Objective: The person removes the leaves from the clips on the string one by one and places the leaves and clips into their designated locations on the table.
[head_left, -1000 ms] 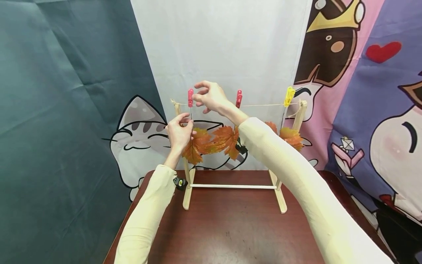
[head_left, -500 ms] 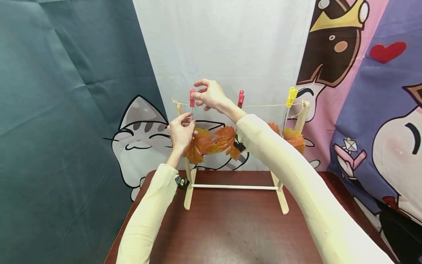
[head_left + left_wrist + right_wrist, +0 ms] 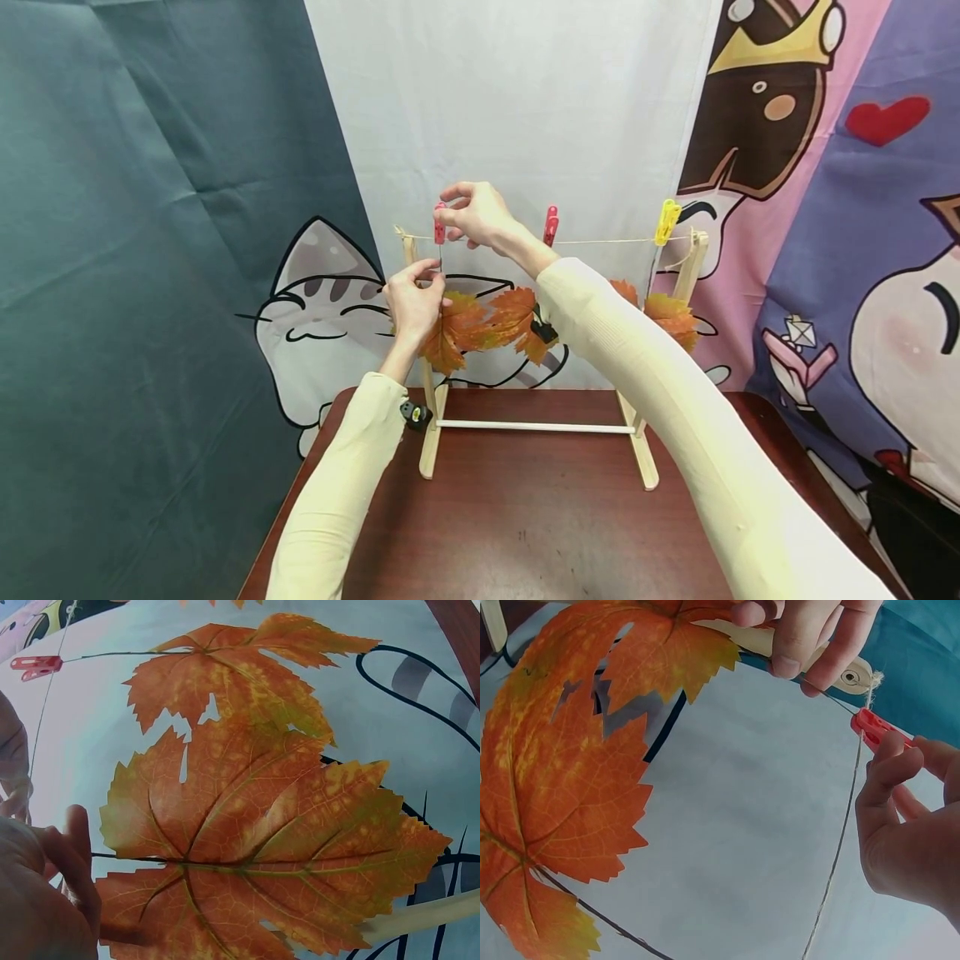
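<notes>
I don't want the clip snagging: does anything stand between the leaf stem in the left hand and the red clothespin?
Nothing visible does: in the right wrist view, the leaf stem runs uninterrupted from the left hand to the red clothespin, which the right hand pinches.

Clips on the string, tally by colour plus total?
Red: 2 (left clip, middle clip)
Yellow: 1 (right clip)
Total: 3
</notes>
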The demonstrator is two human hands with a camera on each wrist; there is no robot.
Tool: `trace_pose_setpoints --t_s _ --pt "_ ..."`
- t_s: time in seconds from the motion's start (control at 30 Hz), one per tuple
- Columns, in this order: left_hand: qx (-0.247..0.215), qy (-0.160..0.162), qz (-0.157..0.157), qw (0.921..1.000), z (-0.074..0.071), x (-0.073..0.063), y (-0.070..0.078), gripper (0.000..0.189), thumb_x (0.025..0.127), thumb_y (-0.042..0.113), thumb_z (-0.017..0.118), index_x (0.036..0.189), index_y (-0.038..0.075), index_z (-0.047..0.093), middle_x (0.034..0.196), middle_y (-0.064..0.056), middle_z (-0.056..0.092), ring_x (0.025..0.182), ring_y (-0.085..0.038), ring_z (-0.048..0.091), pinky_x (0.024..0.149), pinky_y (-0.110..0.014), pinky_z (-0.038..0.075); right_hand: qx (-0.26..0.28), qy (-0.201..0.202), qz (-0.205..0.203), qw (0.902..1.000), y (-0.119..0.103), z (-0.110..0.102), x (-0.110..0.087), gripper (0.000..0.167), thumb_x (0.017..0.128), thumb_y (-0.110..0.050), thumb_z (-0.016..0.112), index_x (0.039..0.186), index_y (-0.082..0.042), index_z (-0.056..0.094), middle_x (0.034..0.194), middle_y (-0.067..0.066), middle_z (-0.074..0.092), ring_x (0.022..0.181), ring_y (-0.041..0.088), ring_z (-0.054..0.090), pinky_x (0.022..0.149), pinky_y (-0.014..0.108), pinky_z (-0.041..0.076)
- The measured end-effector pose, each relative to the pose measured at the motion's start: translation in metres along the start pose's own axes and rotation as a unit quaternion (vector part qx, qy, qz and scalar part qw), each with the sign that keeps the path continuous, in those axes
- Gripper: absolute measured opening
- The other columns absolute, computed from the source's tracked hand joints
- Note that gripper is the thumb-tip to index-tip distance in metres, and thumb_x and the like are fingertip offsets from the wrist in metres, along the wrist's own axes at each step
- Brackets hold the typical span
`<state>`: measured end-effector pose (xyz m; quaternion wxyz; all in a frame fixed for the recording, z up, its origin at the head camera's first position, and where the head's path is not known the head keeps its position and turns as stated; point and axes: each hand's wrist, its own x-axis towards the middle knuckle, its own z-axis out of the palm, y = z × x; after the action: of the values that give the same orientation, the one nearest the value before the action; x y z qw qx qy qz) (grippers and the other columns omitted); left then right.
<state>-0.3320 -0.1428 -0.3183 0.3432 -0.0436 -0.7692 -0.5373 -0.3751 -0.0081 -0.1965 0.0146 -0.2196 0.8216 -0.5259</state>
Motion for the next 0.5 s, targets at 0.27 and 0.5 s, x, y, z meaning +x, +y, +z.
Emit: trace_pose_setpoints --t_s 0.27,0.5 --pt "-0.007 0.004 0.006 0.9999 -0.0004 0.0 -0.0015 0.022 0.092 0.006 0.065 0.11 0.004 0.076 0.089 -0.011 0.072 0.051 -0.016 0.068 0.041 -0.018 0.045 -0.014 0.018 -0.006 0.9997 -0.001 0.0011 0.0003 0.022 0.096 -0.02 0.069 0.114 -0.006 0.068 0.105 0.008 0.07 0.083 0.024 0.069 0.047 0.023 0.04" --pt "-0.001 0.011 0.022 0.9997 -0.0005 0.0011 -0.002 0.021 0.092 0.005 0.065 0.109 0.003 0.076 0.089 -0.01 0.072 0.051 -0.018 0.068 0.039 -0.018 0.044 -0.022 0.039 -0.017 0.9989 0.0 0.0026 0.0017 0.018 0.096 -0.019 0.069 0.109 -0.006 0.069 0.099 0.007 0.069 0.085 0.026 0.066 0.058 0.026 0.045"
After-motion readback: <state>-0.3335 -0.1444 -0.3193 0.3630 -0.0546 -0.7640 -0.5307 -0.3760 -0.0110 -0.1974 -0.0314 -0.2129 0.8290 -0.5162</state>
